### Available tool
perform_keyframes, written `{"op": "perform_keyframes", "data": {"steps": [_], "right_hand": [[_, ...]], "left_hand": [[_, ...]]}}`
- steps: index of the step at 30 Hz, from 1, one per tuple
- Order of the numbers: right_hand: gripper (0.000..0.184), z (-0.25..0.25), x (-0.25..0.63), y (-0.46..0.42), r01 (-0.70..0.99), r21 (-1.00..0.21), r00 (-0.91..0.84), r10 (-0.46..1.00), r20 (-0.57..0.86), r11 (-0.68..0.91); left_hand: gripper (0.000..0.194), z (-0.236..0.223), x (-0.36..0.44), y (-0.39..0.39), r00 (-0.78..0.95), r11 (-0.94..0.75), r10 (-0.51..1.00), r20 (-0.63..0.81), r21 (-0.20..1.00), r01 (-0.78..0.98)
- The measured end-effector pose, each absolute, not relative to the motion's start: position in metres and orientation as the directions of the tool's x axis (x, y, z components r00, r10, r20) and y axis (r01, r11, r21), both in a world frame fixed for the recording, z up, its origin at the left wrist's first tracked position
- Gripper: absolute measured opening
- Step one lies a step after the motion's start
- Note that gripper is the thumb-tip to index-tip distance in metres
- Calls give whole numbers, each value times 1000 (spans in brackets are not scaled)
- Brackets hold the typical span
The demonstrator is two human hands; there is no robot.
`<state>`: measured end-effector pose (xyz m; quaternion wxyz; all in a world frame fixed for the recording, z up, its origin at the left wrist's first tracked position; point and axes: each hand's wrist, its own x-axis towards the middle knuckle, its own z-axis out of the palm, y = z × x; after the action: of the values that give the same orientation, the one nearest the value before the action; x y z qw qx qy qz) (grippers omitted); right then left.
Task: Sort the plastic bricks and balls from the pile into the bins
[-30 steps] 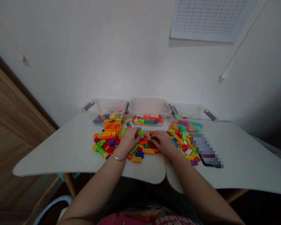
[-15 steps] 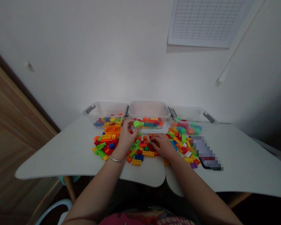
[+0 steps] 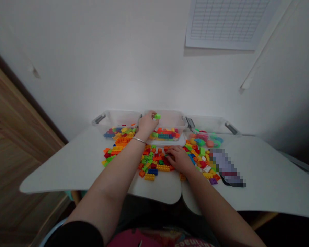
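Note:
My left hand is over the front left part of the middle clear bin, its fingers closed on a light green toy building brick. Several bricks of mixed colours lie inside that bin. On the loose pile of bricks in front rests my right hand, fingers bent and slightly apart among red and orange pieces. Whether those fingertips grip a brick is hidden. A yellow brick and a dark blue brick lie at the pile's near edge.
A left clear bin holds bricks, and a right clear bin holds rounded coloured pieces. A phone-like object, blurred out, lies right of the pile. The white table meets the wall behind, and a seam runs down its front edge.
My left hand has moved forward and up from above the pile to the middle bin, carrying the light green brick. My right hand has stayed on the pile.

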<state>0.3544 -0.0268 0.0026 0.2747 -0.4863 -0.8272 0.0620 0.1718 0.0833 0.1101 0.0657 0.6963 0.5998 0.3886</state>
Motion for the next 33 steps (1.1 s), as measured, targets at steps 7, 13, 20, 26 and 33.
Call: {"op": "perform_keyframes", "data": {"steps": [7,13,20,26,33], "right_hand": [[17,5,354,-28,775,-372,-373,846,382,510],[17,5,354,-27,774,-364,-375,838,397,519],[18,3,355,-27,763,-377,-380,837,394,525],[17,5,355,-27,744,-417,-349,835,425,523],[17,1,357,-23,776,-427,-242,845,476,463]], "left_hand": [[34,116,183,83,-5,-126,926,377,324,938],[31,112,188,79,-19,-137,897,441,319,938],[33,109,176,76,48,-346,819,571,426,836],[25,96,150,39,20,-510,593,805,356,783],[20,45,139,9,316,-509,774,548,244,826]]}}
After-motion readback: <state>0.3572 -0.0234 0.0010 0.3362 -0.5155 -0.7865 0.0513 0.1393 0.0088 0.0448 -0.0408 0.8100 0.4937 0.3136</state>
